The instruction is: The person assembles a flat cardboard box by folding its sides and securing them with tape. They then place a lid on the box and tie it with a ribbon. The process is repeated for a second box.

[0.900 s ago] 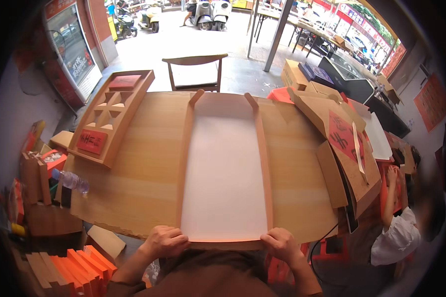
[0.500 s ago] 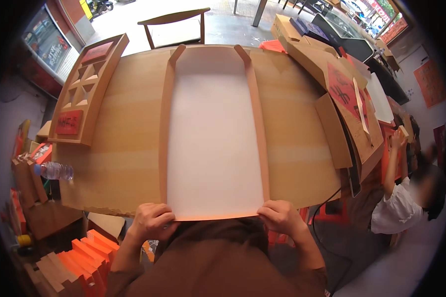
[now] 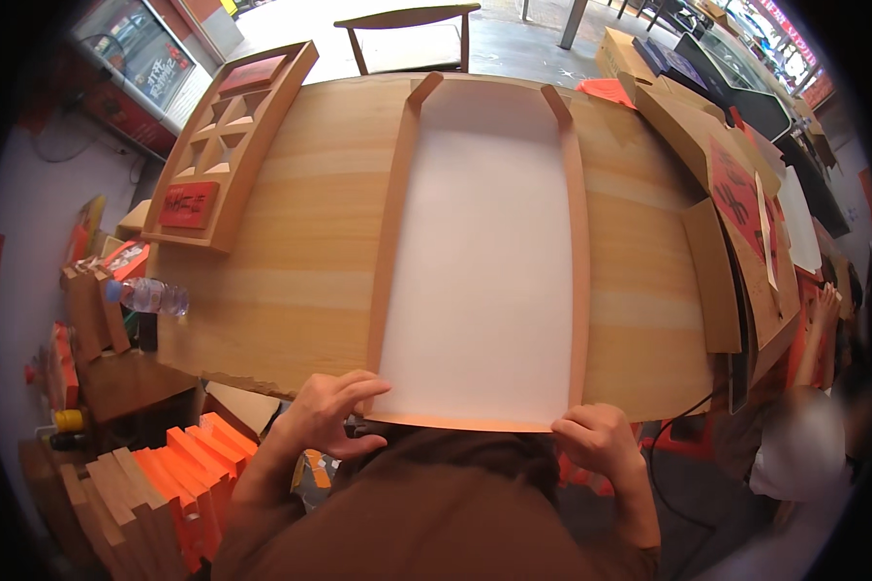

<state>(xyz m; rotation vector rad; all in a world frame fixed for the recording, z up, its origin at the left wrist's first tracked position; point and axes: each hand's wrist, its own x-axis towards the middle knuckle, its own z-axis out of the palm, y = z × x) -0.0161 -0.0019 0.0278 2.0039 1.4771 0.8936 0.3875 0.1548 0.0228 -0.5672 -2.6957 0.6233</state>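
Left fingers (image 3: 358,389) parted, right fingers (image 3: 574,424) clamped on the box (image 3: 480,252); divided tray (image 3: 272,124) holds red packets (image 3: 189,204); box extends across worktop (image 3: 300,232), away from fingers

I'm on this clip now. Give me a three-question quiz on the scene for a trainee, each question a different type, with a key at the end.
1. Multiple choice: what colour is the inside of the long box piece in the middle of the table?
A) blue
B) white
C) green

2. Short answer: which of the person's hands has its thumb and fingers spread apart?

3. True or false: the compartmented box is to the left of the long box piece.

Key
1. B.
2. The left hand; the right hand has its fingers closed at the long box piece's near right corner.
3. True.
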